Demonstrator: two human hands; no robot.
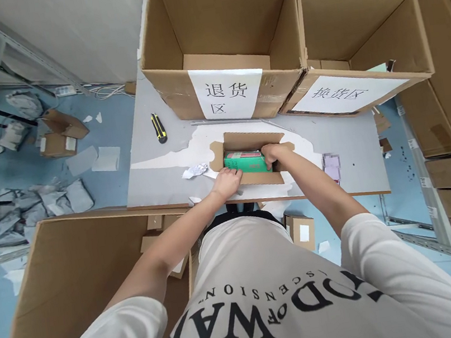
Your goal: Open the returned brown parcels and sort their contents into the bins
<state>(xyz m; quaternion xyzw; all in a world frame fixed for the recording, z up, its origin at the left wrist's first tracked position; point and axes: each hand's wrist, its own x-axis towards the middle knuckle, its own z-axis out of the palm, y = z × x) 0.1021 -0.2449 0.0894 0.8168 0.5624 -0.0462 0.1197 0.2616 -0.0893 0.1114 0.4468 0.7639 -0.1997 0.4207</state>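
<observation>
A small cardboard box [261, 178] lies with its flaps spread on the table in front of me. Inside it sits a green box [245, 162] with a pinkish strip along its top. My right hand [272, 154] reaches into the carton and grips the green box's right end, its fingertips partly hidden. At the carton's near left edge rests my left hand [228, 181], fingers stretched over the flap and touching near the green box. Crumpled white paper [195, 171] lies just left of the carton.
Two large open cartons with paper labels, a left one [173, 89] and a right one [412, 87], line the table's back. A yellow-black utility knife [159, 128] lies at left. A blurred purple item [332, 166] is at right. Below left stands a big open carton [54, 273].
</observation>
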